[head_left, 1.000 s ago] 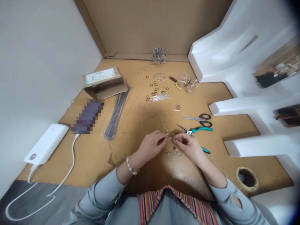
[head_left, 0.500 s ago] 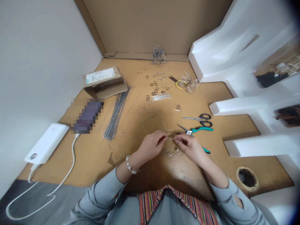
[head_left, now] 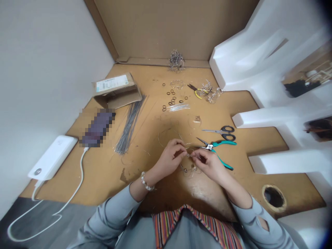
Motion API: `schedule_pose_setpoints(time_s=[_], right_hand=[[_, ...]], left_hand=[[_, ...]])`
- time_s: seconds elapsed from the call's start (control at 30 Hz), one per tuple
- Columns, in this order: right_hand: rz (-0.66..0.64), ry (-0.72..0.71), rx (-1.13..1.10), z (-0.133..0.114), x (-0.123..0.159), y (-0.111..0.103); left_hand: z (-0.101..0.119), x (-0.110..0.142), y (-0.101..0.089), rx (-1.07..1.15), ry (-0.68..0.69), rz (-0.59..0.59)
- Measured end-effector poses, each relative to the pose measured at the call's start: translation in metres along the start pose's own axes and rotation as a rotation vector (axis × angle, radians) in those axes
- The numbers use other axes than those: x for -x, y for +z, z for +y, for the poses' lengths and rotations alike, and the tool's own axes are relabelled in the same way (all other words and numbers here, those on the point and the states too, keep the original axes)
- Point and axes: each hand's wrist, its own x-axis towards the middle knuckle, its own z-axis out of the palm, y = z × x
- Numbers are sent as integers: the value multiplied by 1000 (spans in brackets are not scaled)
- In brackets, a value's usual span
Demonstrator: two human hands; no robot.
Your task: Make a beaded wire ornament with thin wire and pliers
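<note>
Between my two hands a thin piece of silvery wire point(head_left: 189, 155) is pinched over the near part of the table. My left hand point(head_left: 171, 157) grips its left end with thumb and forefinger. Its right end sits in the fingertips of my right hand point(head_left: 209, 162). Just below the fingers hangs or lies a looped wire piece with small shiny bits point(head_left: 185, 170); whether it joins the held wire I cannot tell. Green-handled pliers point(head_left: 213, 146) lie beside my right hand, partly hidden by it. Black-handled scissors point(head_left: 220, 131) rest behind them.
A bundle of grey wires point(head_left: 129, 128) lies left of centre near an open cardboard box point(head_left: 118, 95). Several dark rings point(head_left: 173, 100), short silvery rods point(head_left: 178, 107) and yellow-handled pliers point(head_left: 197, 92) are farther back. At left are a phone point(head_left: 98, 128) and a white power bank point(head_left: 53, 157).
My left fingers have shifted slightly, with the forefinger raised and more spread. The right hand has hardly moved. The wire stays between the fingertips.
</note>
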Motion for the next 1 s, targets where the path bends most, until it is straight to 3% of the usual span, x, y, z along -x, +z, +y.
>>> schedule_pose_setpoints(time_s=[0.2, 0.3, 0.6, 0.8, 0.93, 1.0], right_hand=[[-36, 80, -173, 0, 0, 0], [-67, 117, -286, 0, 1, 0], [-55, 145, -317, -3, 3, 1], [-31, 113, -218, -9, 5, 4], [-40, 99, -150, -13, 12, -11], [24, 98, 4, -10, 21, -25]], left_hand=[[-4, -3, 2, 476, -279, -92], [-3, -2, 2, 592, -317, -112], [-2, -1, 2, 504, -279, -111], [-1, 0, 2, 477, -283, -113], [1, -1, 1, 483, -306, -100], [3, -1, 1, 498, -312, -82]])
